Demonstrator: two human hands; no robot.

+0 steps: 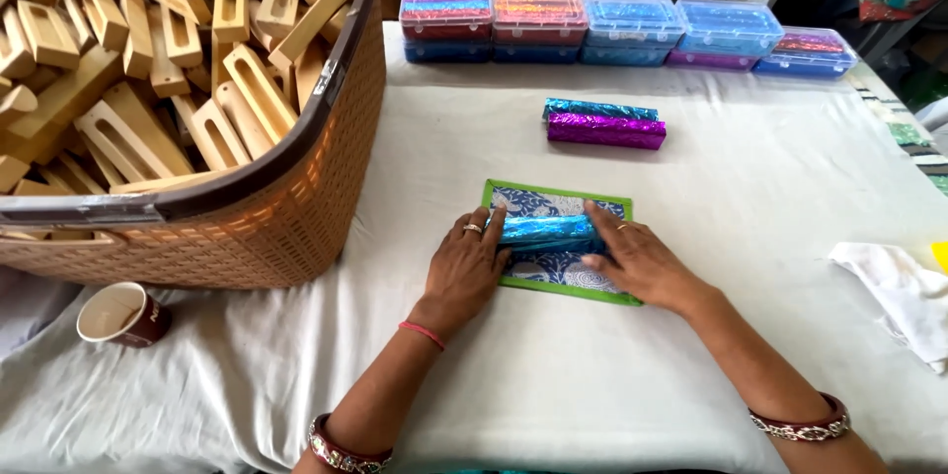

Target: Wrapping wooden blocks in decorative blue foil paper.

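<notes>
Item 1: block wrapped in shiny blue foil (546,231), long and narrow, lying flat and crosswise on the middle of the patterned mat, its 2 ends covered by fingers so that only the central stretch shows. Item 2: patterned mat (559,205), rectangular, blue-and-white print with a green border, flat on the white cloth directly under the block, its long sides parallel to the block and its far strip and near strip left bare on either side of it.
</notes>
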